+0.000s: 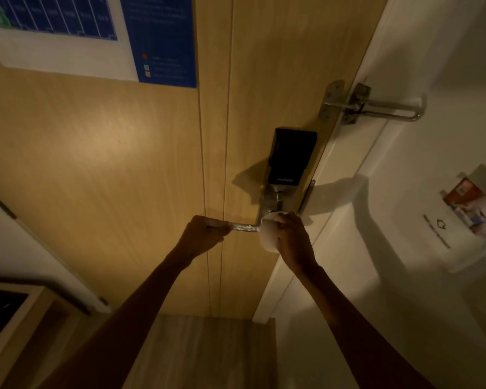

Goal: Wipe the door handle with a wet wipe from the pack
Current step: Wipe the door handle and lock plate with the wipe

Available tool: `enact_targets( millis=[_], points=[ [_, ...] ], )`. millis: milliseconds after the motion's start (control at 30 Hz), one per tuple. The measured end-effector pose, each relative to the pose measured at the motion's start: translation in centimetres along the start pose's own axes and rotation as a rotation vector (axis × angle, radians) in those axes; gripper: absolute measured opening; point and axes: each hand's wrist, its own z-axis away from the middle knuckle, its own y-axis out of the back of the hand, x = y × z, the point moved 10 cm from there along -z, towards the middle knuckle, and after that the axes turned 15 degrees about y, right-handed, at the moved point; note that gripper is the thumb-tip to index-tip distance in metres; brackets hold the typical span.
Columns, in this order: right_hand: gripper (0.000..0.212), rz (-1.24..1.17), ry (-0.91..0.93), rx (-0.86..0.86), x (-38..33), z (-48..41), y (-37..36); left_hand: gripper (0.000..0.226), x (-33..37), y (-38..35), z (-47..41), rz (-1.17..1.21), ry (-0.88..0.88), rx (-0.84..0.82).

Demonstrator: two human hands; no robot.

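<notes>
The door handle (pixel 243 228) is a metal lever on the wooden door (pixel 124 164), running sideways from the lock plate just below the black smart lock (pixel 291 155). Only its middle stretch shows, bright and beaded with wet, between the two hands.

The left hand (pixel 204 234) is closed around the free end of the door handle, the end farthest from the smart lock, with the fingers curled over the bar so that the tip is hidden inside the grip. The right hand (pixel 292 237) is closed on a white wet wipe (pixel 268 237), bunched into a wad, and presses it against the door handle at the pivot end, directly beneath the smart lock. The wet wipe bulges out on the side of the right hand that faces the left hand and hangs a little below the bar; the fingers cover the rest of it.

Above and to the right of the smart lock, a metal swing latch (pixel 371 103) bridges the door edge and the white frame (pixel 348 169). A blue-and-white notice (pixel 157 37) is fixed to the door, up and left of the smart lock.
</notes>
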Motion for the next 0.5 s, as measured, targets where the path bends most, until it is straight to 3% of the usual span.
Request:
enact_targets(
  millis=[133,233,333,500],
  points=[
    [0.053,0.000,0.062,0.005,-1.4,-0.7,1.5,0.016,-0.1,-0.3,0.5,0.082,0.038,-0.015],
    [0.040,-0.191,-0.070,-0.047,0.3,0.4,0.3,0.019,-0.2,-0.3,0.9,0.104,0.054,-0.021],
    [0.036,-0.325,-0.174,0.019,1.4,1.1,0.4,0.020,0.3,-0.3,1.2,0.049,0.023,-0.005],
    [0.031,-0.385,-0.174,0.000,1.9,1.0,-0.5,0.025,0.6,-0.4,1.3,-0.003,0.002,-0.004]
  ],
)
